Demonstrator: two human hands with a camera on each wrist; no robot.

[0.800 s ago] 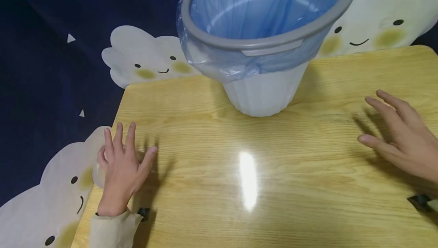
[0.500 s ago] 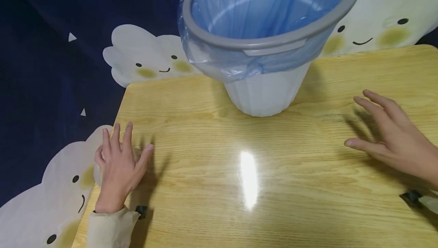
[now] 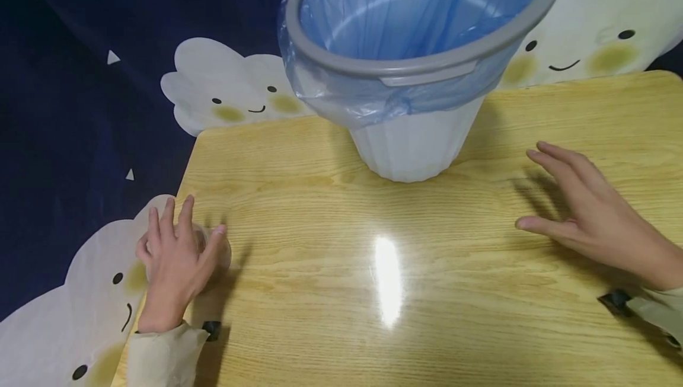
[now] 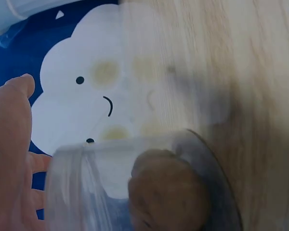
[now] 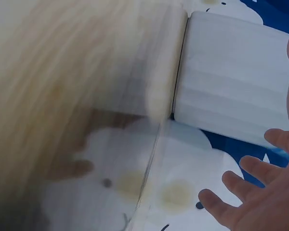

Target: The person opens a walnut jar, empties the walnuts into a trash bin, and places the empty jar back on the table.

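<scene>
My left hand (image 3: 175,268) hovers over or beside a clear plastic container (image 3: 226,255) at the table's left edge; the hand hides most of it. The left wrist view shows the container (image 4: 106,187) with a brown, rounded lump (image 4: 168,192) inside, close to the end at the tabletop. The left fingers are spread, and contact with the container cannot be made out. My right hand (image 3: 597,215) is held above the right part of the table, its fingers extended and the thumb apart, holding nothing. A white bin (image 3: 416,144) stands between the hands, farther back.
A blue plastic bag (image 3: 347,102) lines the bin, folded out under its grey rim (image 3: 405,67). The wooden table (image 3: 331,292) carries a bright light reflection. Behind it hangs a dark blue backdrop (image 3: 64,108) with smiling white clouds (image 3: 229,85).
My right hand has moved left across the table. The left hand has shifted slightly left, and more of the clear container shows at its right side. The bin has stayed in place.
</scene>
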